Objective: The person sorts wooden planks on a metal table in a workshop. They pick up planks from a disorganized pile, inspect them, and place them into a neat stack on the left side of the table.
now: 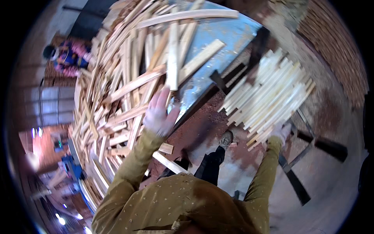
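My left hand (159, 116), in a pale glove, reaches over a jumbled heap of wooden strips (132, 84) with its fingers stretched out and apart. The tips are close to the lower end of an upright-lying strip (172, 58); whether they touch it I cannot tell. On the right, my gloved right hand (281, 132) is at the near edge of a neat stack of pale wooden strips (269, 91), laid side by side. Its fingers are blurred and partly hidden, so their grip does not show.
The heap lies on a blue tabletop (230, 33) with a dark edge. A dark metal frame (311, 142) juts out beside the neat stack. Loose offcuts (169, 162) lie near my legs. Another person (70, 58) stands beyond the heap at far left. More stacked wood (331, 43) lines the far right.
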`<state>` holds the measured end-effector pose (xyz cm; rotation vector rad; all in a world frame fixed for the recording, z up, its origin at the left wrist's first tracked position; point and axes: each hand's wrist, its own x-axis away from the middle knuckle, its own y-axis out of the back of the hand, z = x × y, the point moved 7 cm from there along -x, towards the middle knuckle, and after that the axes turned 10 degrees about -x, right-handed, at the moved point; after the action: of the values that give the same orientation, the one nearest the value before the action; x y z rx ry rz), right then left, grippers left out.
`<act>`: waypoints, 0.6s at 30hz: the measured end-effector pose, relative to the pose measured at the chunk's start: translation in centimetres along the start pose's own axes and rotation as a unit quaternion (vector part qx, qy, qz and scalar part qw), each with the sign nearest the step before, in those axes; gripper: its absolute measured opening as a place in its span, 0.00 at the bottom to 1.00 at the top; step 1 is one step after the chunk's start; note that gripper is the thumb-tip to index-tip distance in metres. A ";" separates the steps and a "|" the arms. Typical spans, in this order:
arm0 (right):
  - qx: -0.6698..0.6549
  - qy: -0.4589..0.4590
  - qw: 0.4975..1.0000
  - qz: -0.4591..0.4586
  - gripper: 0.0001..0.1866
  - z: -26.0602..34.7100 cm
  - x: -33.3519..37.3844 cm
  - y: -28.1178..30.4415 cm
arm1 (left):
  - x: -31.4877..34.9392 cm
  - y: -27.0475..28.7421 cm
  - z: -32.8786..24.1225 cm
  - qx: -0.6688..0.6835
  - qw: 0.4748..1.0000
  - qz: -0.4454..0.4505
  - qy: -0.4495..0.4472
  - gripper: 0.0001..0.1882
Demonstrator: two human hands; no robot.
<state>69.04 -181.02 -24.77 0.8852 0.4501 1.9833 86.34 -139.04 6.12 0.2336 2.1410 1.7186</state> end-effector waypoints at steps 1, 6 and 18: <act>0.011 0.097 0.992 -0.076 0.35 0.1 0.5 1.1 | -2.7 -0.1 -0.2 -0.034 0.998 0.010 0.044 0.40; -0.364 0.301 0.878 0.083 0.26 11.1 11.1 -0.9 | -7.9 -9.2 7.0 -0.183 0.919 0.233 0.259 0.49; -0.563 -0.221 0.483 0.633 0.21 22.3 34.9 -21.5 | 9.8 3.8 12.3 0.625 0.727 0.106 0.262 0.48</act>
<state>85.82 -140.72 -8.41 0.6936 -2.2334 2.2447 81.81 -123.47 5.72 0.3568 3.4795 0.0371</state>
